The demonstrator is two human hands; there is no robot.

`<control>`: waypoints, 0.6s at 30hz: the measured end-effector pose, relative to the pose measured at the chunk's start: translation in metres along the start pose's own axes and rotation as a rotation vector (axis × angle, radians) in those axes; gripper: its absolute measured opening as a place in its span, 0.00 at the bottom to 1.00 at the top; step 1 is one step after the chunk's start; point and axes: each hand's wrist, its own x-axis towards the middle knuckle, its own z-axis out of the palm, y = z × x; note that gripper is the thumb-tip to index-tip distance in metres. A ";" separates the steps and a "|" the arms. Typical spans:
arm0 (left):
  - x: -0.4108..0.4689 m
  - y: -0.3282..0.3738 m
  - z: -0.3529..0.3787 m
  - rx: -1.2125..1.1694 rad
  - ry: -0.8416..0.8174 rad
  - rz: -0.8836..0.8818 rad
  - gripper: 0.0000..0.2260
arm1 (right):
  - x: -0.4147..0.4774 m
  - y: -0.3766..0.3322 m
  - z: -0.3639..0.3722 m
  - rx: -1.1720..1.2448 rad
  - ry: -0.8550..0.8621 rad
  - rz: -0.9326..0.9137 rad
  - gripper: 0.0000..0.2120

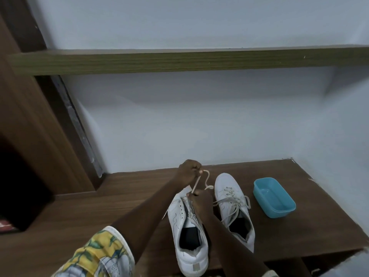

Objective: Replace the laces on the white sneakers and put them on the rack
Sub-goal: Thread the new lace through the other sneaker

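Two white sneakers stand side by side on a dark wooden surface (299,226), toes pointing at the wall. The left sneaker (187,232) has its tongue area exposed. My left hand (188,171) is raised above its toe and grips a cream lace (201,179) that runs down to the shoe. My right hand (199,198) pinches the same lace low at the eyelets, fingers resting on the shoe's throat. The right sneaker (231,206) keeps a loosely threaded grey-white lace and nobody touches it.
A blue plastic tub (274,197) sits to the right of the sneakers. A wooden shelf board (189,60) crosses the wall overhead. A dark brown cabinet side (40,136) stands on the left. A floral sleeve (99,254) shows at the bottom.
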 end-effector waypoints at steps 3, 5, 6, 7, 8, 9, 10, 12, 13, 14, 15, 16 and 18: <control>-0.003 0.002 -0.002 0.029 0.004 0.010 0.04 | 0.003 -0.001 -0.003 -0.104 0.026 -0.007 0.21; -0.008 -0.014 -0.002 0.033 0.020 0.007 0.04 | 0.004 0.002 -0.003 -0.084 0.015 0.013 0.22; -0.012 -0.024 -0.004 0.061 0.039 -0.034 0.07 | 0.004 0.003 -0.004 -0.059 0.011 0.012 0.20; -0.016 -0.039 -0.004 0.093 0.065 -0.087 0.10 | 0.004 0.004 -0.004 -0.042 0.009 0.010 0.14; -0.022 -0.055 -0.004 0.156 0.083 -0.148 0.12 | 0.005 0.006 -0.004 -0.029 0.012 0.006 0.09; -0.028 -0.071 -0.004 0.218 0.088 -0.190 0.11 | 0.006 0.007 -0.005 -0.011 0.012 0.010 0.09; -0.035 -0.084 -0.003 0.254 0.080 -0.227 0.11 | 0.006 0.008 -0.006 0.030 0.010 0.031 0.10; -0.049 -0.099 0.002 0.258 0.050 -0.296 0.10 | 0.006 0.011 -0.008 0.127 -0.003 0.080 0.08; -0.053 -0.103 0.004 0.240 0.043 -0.315 0.10 | 0.006 0.011 -0.008 0.164 0.002 0.101 0.07; -0.056 -0.106 0.006 0.246 0.032 -0.334 0.09 | 0.007 0.012 -0.007 0.199 0.005 0.116 0.07; -0.058 -0.106 0.007 0.268 0.028 -0.340 0.09 | 0.008 0.014 -0.006 0.232 0.004 0.128 0.07; -0.059 -0.106 0.008 0.296 0.026 -0.346 0.10 | 0.009 0.016 -0.005 0.257 0.007 0.139 0.08; -0.060 -0.106 0.007 0.370 0.017 -0.326 0.06 | 0.008 0.016 -0.006 0.305 0.005 0.170 0.07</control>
